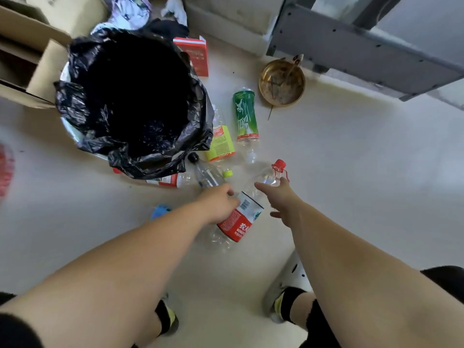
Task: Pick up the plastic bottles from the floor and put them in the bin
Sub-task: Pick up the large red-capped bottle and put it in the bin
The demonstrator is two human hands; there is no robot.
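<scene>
The bin (75, 136), lined with a black bag, stands at upper left. Several plastic bottles lie on the floor to its right. One has a green label (244, 116), one a yellow-green label (221, 143), and a red-labelled one (170, 180) lies partly under the bag. A clear black-capped bottle (204, 170) runs under my left hand (218, 204), whose fingers curl around its lower end. A large red-labelled bottle (241, 219) with a red cap lies between my hands. My right hand (278, 197) hovers with fingers spread over its neck. A blue-capped bottle (160, 210) shows beside my left forearm.
Cardboard boxes (30, 59) stand left of the bin and a red carton (197, 55) behind it. A brass bowl (282, 82) sits on the floor near a grey metal frame (351, 51). My feet are at the bottom, one in a white shoe (288, 285).
</scene>
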